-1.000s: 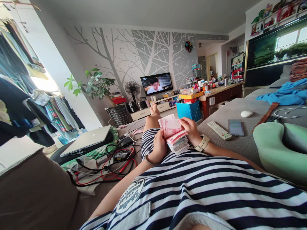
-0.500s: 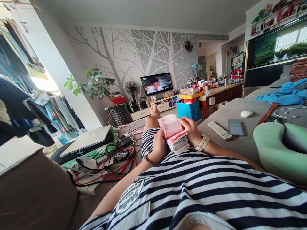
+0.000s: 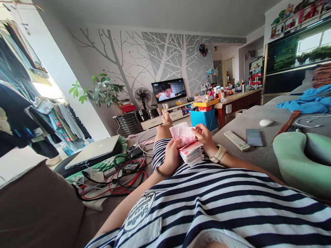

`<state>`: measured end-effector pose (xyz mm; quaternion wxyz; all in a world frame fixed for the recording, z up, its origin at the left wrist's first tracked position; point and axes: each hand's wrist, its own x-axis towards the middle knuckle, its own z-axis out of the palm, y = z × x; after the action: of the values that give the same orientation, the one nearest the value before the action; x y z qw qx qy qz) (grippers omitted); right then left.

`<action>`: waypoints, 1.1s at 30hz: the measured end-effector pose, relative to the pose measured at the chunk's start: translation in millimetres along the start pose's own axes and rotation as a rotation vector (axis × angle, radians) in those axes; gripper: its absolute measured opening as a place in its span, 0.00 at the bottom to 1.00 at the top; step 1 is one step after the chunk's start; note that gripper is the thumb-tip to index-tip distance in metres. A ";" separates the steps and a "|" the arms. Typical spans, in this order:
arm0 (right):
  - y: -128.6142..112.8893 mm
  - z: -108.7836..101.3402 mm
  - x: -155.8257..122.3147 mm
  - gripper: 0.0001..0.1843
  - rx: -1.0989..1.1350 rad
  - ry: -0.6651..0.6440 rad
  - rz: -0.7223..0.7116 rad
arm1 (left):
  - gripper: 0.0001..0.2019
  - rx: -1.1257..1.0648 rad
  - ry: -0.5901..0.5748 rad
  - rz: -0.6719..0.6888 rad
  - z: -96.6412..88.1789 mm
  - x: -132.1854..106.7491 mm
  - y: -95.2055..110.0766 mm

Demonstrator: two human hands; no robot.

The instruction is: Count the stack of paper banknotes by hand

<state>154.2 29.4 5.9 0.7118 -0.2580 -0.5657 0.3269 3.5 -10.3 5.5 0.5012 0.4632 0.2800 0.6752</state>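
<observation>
A thick stack of banknotes (image 3: pixel 192 155), red and pink on top with paler edges below, is held bent over my lap. My left hand (image 3: pixel 172 155) grips it from the left, its thumb lying on the notes. Several pink notes fan upward at the far end of the stack. With thumb and fingers closed, my right hand (image 3: pixel 205 137) pinches the right edge of the raised notes. The fingers behind the stack are hidden. A pale watch (image 3: pixel 218 154) is on my right wrist and a braided bracelet (image 3: pixel 161 173) on my left.
To the left, a silver laptop (image 3: pixel 94 151) lies beside tangled cables (image 3: pixel 126 172). On the grey sofa at right are a remote control (image 3: pixel 236 140), a white mouse (image 3: pixel 266 123) and a green neck pillow (image 3: pixel 291 155). A blue box (image 3: pixel 203 119) stands beyond my hands.
The raised notes have shifted slightly and now show more than one fanned pink face. My right fingers have moved a little along their edge, while my left hand stays nearly still.
</observation>
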 end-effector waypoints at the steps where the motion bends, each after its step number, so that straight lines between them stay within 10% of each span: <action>1: 0.2 0.1 0.4 0.28 0.000 0.002 -0.013 | 0.14 -0.004 0.003 -0.005 0.4 0.1 0.0; 33: -11.8 -1.1 -2.1 0.20 -0.016 -0.027 -0.019 | 0.12 0.162 0.177 0.075 11.2 -8.5 13.7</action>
<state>157.1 20.1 13.0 0.7049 -0.2540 -0.5803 0.3190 8.4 -23.9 18.7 0.4098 0.4507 0.3592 0.7071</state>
